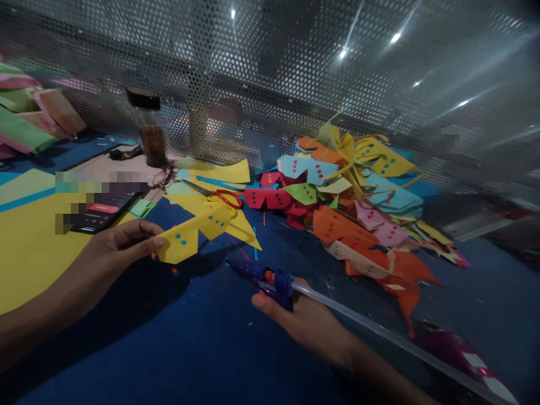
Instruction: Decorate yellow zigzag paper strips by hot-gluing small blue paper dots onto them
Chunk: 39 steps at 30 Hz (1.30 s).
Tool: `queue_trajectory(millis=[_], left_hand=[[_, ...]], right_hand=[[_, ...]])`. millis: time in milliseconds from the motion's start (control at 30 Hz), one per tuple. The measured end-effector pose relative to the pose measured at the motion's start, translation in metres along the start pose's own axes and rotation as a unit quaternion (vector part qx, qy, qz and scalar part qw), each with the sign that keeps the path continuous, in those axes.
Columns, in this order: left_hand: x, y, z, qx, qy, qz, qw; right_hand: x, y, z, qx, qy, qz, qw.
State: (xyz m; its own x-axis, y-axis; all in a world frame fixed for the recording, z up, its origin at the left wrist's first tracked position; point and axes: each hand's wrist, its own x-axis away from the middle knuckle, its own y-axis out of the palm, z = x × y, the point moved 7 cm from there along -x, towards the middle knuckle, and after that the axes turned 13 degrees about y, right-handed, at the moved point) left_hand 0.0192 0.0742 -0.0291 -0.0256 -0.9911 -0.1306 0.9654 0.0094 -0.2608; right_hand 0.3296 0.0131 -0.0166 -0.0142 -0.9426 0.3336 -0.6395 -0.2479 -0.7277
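Observation:
Between the thumb and fingers of my left hand (126,244) is the edge of a yellow paper butterfly (185,239), decorated with small blue squares. My right hand (307,318) grips a blue glue gun (251,271), its nozzle pointing left toward the butterfly but apart from it. A long clear glue stick (358,312) runs out of the gun's back toward the lower right. Just beyond the butterfly, scissors (225,197) with red handles rest on yellow paper scraps.
A heap of colourful cut-paper butterflies (341,225) lies at the right. Behind my left hand are a phone (105,208) and a lidded jar (152,135). Yellow sheets (34,253) cover the left side. A perforated metal panel (253,62) stands at the back; a purple object (455,349) lies lower right.

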Motion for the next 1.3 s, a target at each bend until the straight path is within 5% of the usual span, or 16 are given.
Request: queue_trajectory(millis=[400, 567, 800, 967, 1300], left_hand=[[0.002, 0.005, 0.000, 0.028, -0.026, -0.019, 0.999], [-0.002, -0.002, -0.004, 0.034, -0.015, 0.031, 0.999], [-0.007, -0.025, -0.011, 0.143, -0.025, 0.140, 0.979], [-0.006, -0.040, -0.018, 0.141, -0.032, 0.178, 0.973], [-0.013, -0.035, -0.021, 0.179, -0.020, 0.166, 0.970]], right_hand=[[-0.005, 0.000, -0.001, 0.036, -0.006, -0.011, 0.999], [-0.007, -0.001, -0.001, -0.118, -0.015, -0.064, 0.991], [-0.014, 0.005, -0.017, -0.349, -0.076, -0.118, 0.927], [-0.026, 0.017, -0.023, -0.394, -0.080, -0.122, 0.907], [-0.027, 0.020, -0.037, -0.403, -0.085, -0.143, 0.900]])
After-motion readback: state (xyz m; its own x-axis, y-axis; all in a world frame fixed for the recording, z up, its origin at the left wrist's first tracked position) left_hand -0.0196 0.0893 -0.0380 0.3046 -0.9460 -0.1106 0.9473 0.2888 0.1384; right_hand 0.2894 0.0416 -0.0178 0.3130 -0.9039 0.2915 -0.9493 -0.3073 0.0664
